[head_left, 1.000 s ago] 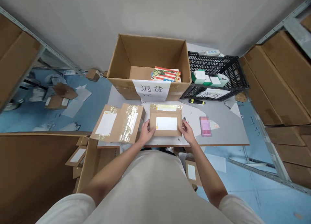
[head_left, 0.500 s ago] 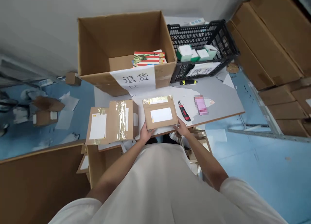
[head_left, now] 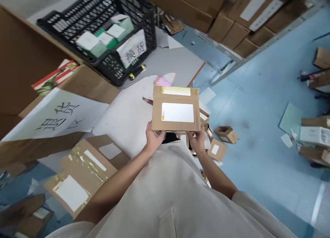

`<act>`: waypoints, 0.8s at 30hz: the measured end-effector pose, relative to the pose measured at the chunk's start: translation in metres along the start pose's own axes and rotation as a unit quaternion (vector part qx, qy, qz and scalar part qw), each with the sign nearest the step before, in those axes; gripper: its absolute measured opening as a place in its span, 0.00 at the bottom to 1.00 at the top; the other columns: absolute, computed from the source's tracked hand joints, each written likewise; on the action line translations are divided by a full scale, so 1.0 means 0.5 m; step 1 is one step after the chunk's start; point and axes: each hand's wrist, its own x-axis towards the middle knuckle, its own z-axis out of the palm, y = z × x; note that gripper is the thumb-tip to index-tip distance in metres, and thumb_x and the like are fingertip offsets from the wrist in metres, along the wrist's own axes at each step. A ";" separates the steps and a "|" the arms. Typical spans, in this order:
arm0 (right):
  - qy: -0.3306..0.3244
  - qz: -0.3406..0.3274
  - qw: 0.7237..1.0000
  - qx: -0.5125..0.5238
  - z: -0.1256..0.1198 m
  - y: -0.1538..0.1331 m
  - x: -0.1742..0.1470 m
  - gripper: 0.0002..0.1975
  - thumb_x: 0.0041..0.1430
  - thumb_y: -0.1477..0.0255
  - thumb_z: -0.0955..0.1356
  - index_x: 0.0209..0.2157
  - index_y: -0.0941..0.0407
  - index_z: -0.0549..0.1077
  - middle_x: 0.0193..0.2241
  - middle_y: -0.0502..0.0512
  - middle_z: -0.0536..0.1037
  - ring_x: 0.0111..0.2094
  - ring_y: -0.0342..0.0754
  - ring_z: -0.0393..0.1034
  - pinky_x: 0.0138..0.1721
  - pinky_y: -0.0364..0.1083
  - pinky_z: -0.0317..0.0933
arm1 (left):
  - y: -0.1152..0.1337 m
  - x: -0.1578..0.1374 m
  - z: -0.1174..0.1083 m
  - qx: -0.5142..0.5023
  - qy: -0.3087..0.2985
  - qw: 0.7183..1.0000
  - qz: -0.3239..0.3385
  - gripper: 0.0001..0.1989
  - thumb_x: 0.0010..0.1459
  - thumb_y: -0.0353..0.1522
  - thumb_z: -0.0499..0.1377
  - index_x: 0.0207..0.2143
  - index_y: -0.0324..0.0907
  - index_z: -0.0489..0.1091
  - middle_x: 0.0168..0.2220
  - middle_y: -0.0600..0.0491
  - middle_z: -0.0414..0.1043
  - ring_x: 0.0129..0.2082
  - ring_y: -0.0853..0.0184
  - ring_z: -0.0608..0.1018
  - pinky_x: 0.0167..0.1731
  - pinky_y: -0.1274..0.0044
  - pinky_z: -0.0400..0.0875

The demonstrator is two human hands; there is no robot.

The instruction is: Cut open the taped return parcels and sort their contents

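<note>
Between my two hands I hold a brown cardboard box (head_left: pixel 176 125) with two white labels and clear tape along its far edge. My left hand (head_left: pixel 154 136) grips its near left corner, and my right hand (head_left: pixel 197 139) grips the near right corner; the fingertips beneath are hidden. Just past the box, a red and black box cutter (head_left: pixel 147 100) lies on the table (head_left: pixel 123 124), partly covered by it. A blurred pink item (head_left: pixel 164 80) lies behind the box. To the left, two taped parcels (head_left: pixel 89 162) sit close to my left forearm.
A large open carton (head_left: pixel 90 81) with a colourful book (head_left: pixel 55 78) stands at left. Beside it, a black plastic crate (head_left: pixel 152 35) holds several green-white boxes; a yellow-black cutter (head_left: pixel 137 72) lies in front. Opened cartons (head_left: pixel 227 134) litter the blue floor at right. Stacked boxes (head_left: pixel 237 35) line a shelf.
My view has swung to the right, so the table now appears turned and further left. The held box has come up off the table toward me and looks larger. Both hands keep their grip.
</note>
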 end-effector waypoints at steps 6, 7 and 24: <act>0.168 0.136 0.972 -0.091 -0.092 0.076 -0.031 0.14 0.53 0.60 0.67 0.37 0.55 0.69 0.38 0.59 0.71 0.41 0.55 0.68 0.38 0.51 0.66 | 0.026 0.044 0.180 0.137 -0.181 0.972 0.061 0.05 0.54 0.32 0.58 0.33 0.40 0.72 0.36 0.47 0.74 0.41 0.59 0.76 0.44 0.71 0.69; 0.171 0.153 0.967 -0.115 -0.105 0.088 -0.033 0.16 0.52 0.60 0.67 0.39 0.55 0.69 0.38 0.59 0.72 0.41 0.55 0.68 0.39 0.51 0.66 | 0.028 0.044 0.203 0.156 -0.206 0.963 0.078 0.05 0.55 0.33 0.58 0.32 0.40 0.72 0.35 0.46 0.75 0.41 0.58 0.76 0.43 0.71 0.69; -0.043 0.246 0.899 -0.360 -0.196 0.158 -0.004 0.35 0.54 0.74 0.61 0.64 0.62 0.53 0.34 0.67 0.79 0.33 0.63 0.74 0.37 0.55 0.62 | 0.032 0.039 0.340 0.244 -0.342 0.907 0.031 0.07 0.51 0.26 0.54 0.27 0.39 0.72 0.28 0.46 0.75 0.33 0.60 0.76 0.35 0.73 0.65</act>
